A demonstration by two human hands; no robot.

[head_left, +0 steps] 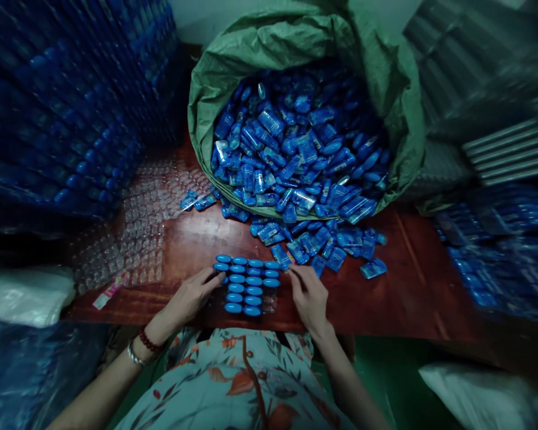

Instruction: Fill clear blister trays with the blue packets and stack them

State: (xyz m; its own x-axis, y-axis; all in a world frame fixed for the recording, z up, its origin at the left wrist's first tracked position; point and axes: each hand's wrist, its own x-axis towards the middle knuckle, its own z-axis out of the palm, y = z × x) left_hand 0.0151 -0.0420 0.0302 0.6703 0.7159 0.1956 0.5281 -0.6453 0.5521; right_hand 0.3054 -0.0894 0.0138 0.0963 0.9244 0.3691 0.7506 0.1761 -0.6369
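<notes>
In the head view, small blue oval-ended packs (236,288) stand in rows in a clear plastic tray (269,303) at the table's front edge. Part of the tray's right side shows bare, see-through pockets. My left hand (196,294) is at the left end of the upper rows, its fingers closed on a blue pack (221,267) there. At the upper right corner of the rows, the fingertips of my right hand (311,295) are pinched at another blue pack (283,264). Both hands rest low, close to the tabletop.
A green woven sack (197,113) full of blue packs lies open behind the tray, with loose packs (311,243) spilled before it. Clear blister trays (143,197) lie left on the reddish table (367,304). Filled trays (72,119) are stacked left; more blue packs (488,251) sit right.
</notes>
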